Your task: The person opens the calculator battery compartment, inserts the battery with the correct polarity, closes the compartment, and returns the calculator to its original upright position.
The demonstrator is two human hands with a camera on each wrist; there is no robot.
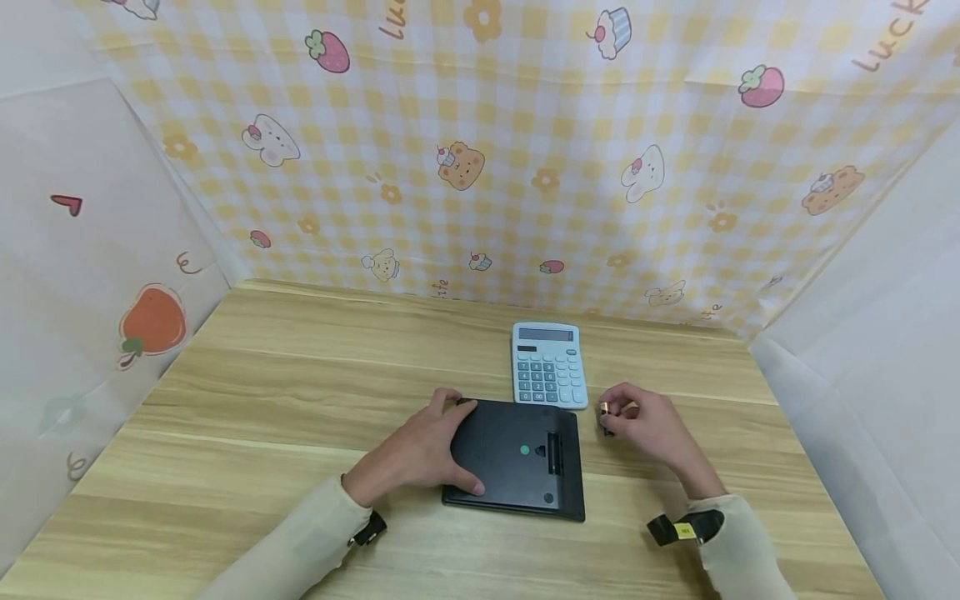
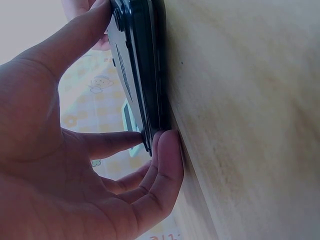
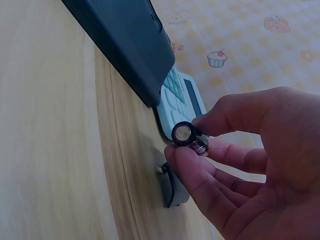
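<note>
A flat black device [image 1: 502, 454] lies with its back upward on the table, an uncovered battery slot [image 1: 554, 453] near its right side. My left hand [image 1: 423, 446] grips its left part, thumb on the near side and fingers at the far edge; in the left wrist view the fingers [image 2: 167, 165] curl against that edge. Right of the device, my right hand [image 1: 637, 421] pinches a small cylindrical battery [image 3: 189, 136] between thumb and fingertips, its flat end showing in the right wrist view. Below it on the table is a small dark curved piece [image 3: 174, 187], perhaps a cover.
A light blue calculator [image 1: 550, 367] lies face up just behind the black device, close to its far edge. A checked yellow cloth [image 1: 480, 208] hangs along the table's back edge, and white sheets [image 1: 877, 400] stand at the sides of the wooden table [image 1: 285, 375].
</note>
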